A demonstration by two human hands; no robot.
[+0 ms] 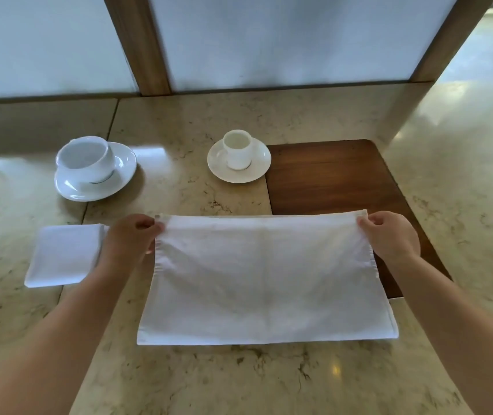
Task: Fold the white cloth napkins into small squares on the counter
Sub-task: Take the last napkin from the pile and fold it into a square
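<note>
The white rectangular cloth napkin (257,277) is pinched at its far corners by left fingers (146,224) and right fingers (368,224), near edge resting on the marble surface (239,378). Corners could easily get misaligned if one side gets pulled harder, so a crooked fold is probably the risk.

Marble counter (209,381), beige, veined. White napkin (257,280) spread in the middle, near edge flat on the stone, far edge raised. Left hand (131,239) pinches the far left corner; right hand (390,238) pinches the far right corner. Cloth pulled taut between them. Folded napkin (62,256), a small square, lies just left of the left wrist. Behind: 2 cups on saucers, a wide cup (84,158) at left and a narrow cup (237,149) at centre. Dark wooden board (332,175) at right, partly under the napkin's right side. Frosted panels along the back.
</note>
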